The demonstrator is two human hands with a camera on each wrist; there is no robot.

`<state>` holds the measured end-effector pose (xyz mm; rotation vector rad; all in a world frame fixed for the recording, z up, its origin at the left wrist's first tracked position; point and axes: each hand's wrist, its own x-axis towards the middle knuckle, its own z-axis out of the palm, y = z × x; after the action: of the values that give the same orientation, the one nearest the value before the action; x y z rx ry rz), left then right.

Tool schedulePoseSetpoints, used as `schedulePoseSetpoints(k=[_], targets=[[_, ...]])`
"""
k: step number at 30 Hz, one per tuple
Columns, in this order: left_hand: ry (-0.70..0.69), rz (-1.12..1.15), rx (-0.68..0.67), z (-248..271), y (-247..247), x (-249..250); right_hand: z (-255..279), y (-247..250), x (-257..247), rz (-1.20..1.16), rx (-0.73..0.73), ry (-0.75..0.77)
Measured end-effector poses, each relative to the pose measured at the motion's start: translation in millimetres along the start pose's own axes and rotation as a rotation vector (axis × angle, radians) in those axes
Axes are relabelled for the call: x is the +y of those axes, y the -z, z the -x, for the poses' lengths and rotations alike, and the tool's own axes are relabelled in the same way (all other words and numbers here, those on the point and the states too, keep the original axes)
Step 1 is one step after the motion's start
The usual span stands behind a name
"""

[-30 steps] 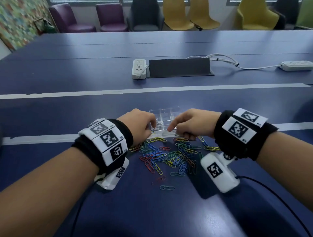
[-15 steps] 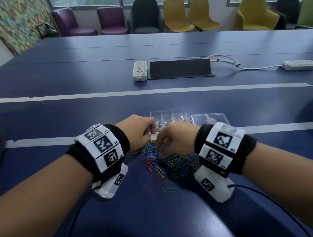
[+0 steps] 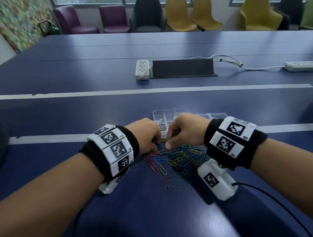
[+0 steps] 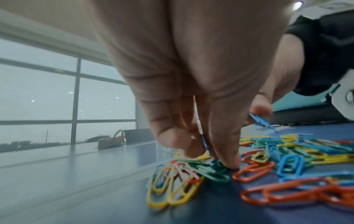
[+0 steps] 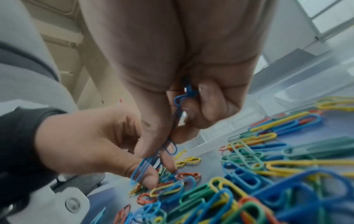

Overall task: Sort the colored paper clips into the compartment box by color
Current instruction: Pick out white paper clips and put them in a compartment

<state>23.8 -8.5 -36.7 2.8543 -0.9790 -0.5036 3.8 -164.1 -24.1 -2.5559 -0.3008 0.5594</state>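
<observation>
Right hand point(image 5: 191, 106) lowered since earlier | pinches blue clips point(image 5: 184, 97) | above pile point(image 3: 179, 157)

The head view is evenly lit by soft daylight from the windows point(image 3: 91, 1) at the top edge. The counter point(image 3: 84, 76) shows a pale sheen in the upper part, and soft shadows lie under the wrists. Straight lines bend near the edges. In both wrist views the palms are very close and blurred, and the paper clips point(image 5: 268, 189) nearest the camera are out of focus.
</observation>
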Motion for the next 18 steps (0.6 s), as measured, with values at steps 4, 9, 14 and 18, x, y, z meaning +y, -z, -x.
schedulePoseSetpoints(k=[4,9,14,18], targets=[[-0.018,-0.023,0.012,-3.2,-1.7,0.7,0.6,2.3,7.7,-0.084,-0.018,-0.071],[-0.007,-0.018,0.009,2.3,-4.1,-0.1,1.4,1.8,9.5,-0.2,-0.093,-0.117],[0.032,-0.006,-0.03,5.0,-3.4,-0.2,-0.7,-3.5,10.0,-0.431,-0.093,-0.189],[0.051,0.015,-0.026,6.2,0.2,1.6,-1.2,-3.7,7.0,-0.736,-0.087,-0.289]])
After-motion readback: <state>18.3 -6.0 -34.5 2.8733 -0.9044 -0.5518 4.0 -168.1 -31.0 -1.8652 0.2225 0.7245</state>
